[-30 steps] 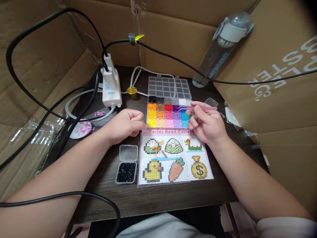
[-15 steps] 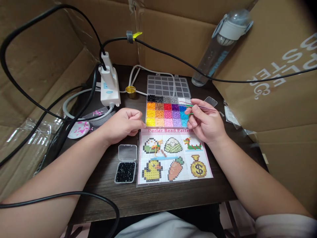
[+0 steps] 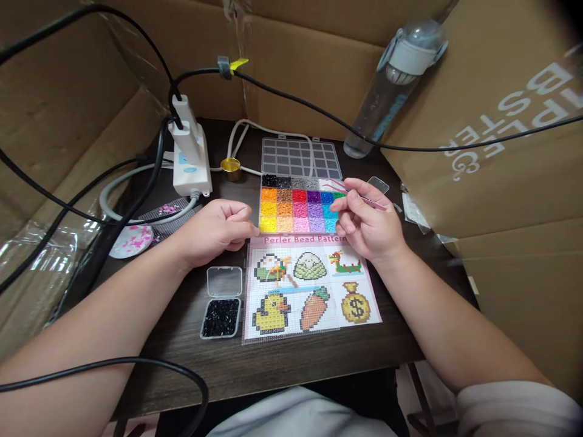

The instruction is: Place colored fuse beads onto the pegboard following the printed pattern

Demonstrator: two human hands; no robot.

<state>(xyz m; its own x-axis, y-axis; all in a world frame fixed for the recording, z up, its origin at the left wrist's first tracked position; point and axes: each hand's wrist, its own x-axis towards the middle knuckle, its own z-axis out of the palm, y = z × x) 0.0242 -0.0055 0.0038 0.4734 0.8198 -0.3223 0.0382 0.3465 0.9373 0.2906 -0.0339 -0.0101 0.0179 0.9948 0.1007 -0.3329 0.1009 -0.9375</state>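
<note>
My right hand pinches pink tweezers, their tips pointing left over the white and grey compartments at the far row of the bead box. The prongs are slightly apart; I cannot make out any bead between them. My left hand is curled into a fist, its thumb side at the near left corner of the box, with nothing visible in it. The box lies open, its compartments full of coloured beads. In front of it is a Perler bead pattern sheet with a clear pegboard over its left part.
A small open case of black beads sits left of the sheet. Behind are a power strip with black cables, a gold tin and a water bottle. A white disc with pink beads lies left. Cardboard walls enclose the table.
The whole view has shifted slightly, so things appear further left. In my right hand the tweezers have tilted, their tips rising from the purple compartment toward the white one. My left fist stays by the box corner.
</note>
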